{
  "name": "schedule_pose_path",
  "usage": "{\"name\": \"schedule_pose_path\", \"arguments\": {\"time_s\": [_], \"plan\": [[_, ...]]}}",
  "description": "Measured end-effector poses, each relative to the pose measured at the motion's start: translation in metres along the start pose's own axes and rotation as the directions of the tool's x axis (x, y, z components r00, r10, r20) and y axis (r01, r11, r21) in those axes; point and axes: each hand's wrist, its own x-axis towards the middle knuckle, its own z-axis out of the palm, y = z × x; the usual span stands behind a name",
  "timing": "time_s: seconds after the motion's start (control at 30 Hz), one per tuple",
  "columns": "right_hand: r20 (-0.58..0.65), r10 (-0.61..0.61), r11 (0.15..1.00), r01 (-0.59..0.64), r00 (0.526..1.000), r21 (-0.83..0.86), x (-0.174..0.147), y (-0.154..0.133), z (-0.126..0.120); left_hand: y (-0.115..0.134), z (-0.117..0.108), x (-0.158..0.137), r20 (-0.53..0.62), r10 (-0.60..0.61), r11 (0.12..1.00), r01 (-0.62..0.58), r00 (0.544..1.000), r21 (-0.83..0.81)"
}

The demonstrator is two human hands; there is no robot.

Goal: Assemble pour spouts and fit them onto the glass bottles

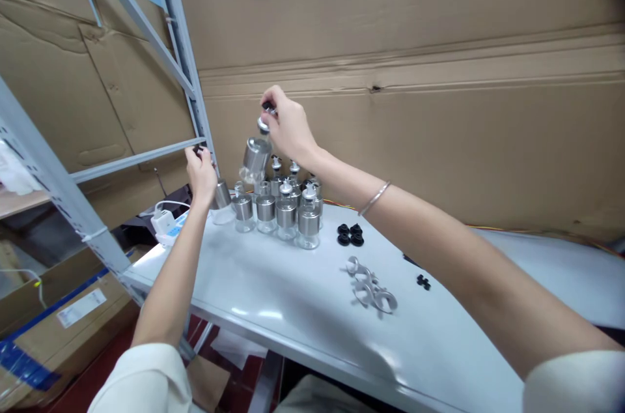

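Note:
My right hand (288, 123) grips the top of a glass bottle with a steel sleeve (256, 154), held tilted above the other bottles. A black and silver cap shows at its fingers. Lower at the left, my left hand (200, 177) is closed round the top of another steel-sleeved bottle (222, 197), by the table's left end. A black piece pokes out between those fingers; the bottle's neck is hidden behind the hand. Several similar bottles stand together, among them a front one (308, 223) with a silver top and an uncapped-looking one (243, 208).
On the white table (293, 289) lie several black caps (350, 235), silver ring-shaped parts (372, 286) and small black pieces (423, 282). A power strip (168, 227) sits at the left edge beside a grey metal rack (183, 42). Cardboard (415, 126) walls the back.

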Motion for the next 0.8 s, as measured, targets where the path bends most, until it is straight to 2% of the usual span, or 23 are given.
{"name": "schedule_pose_path", "arguments": {"time_s": [0.1,0.2,0.33,0.43,0.57,0.67,0.73,0.8], "plan": [[0.138,0.056,0.998,-0.055,0.989,-0.008,-0.020,-0.005,0.006,-0.016,0.010,-0.021,-0.007,-0.071,0.997,0.071,0.997,-0.011],[0.302,0.144,0.989,-0.124,0.942,-0.084,-0.044,-0.002,0.022,-0.027,0.020,-0.036,-0.031,-0.061,0.998,0.062,0.998,0.021],[0.479,0.172,0.970,-0.064,0.861,-0.233,-0.062,0.005,0.043,-0.038,0.033,-0.050,0.005,-0.071,0.997,0.071,0.997,0.013],[0.532,0.189,0.959,-0.039,0.825,-0.279,-0.063,0.007,0.052,-0.044,0.043,-0.058,0.053,-0.070,0.998,0.070,0.996,0.012],[0.552,0.221,0.949,-0.046,0.804,-0.312,-0.060,0.006,0.056,-0.048,0.054,-0.062,0.151,-0.057,0.998,0.057,0.987,0.004],[0.540,0.205,0.946,-0.024,0.816,-0.323,-0.066,0.000,0.048,-0.056,0.054,-0.063,0.241,-0.066,0.997,0.072,0.968,-0.017],[0.488,0.138,0.951,0.022,0.862,-0.309,-0.077,-0.005,0.036,-0.064,0.049,-0.066,0.301,-0.099,0.993,0.115,0.948,-0.034],[0.358,0.099,0.956,0.011,0.928,-0.294,-0.097,-0.008,0.021,-0.073,0.041,-0.072,0.372,-0.155,0.982,0.185,0.915,-0.046]]}}
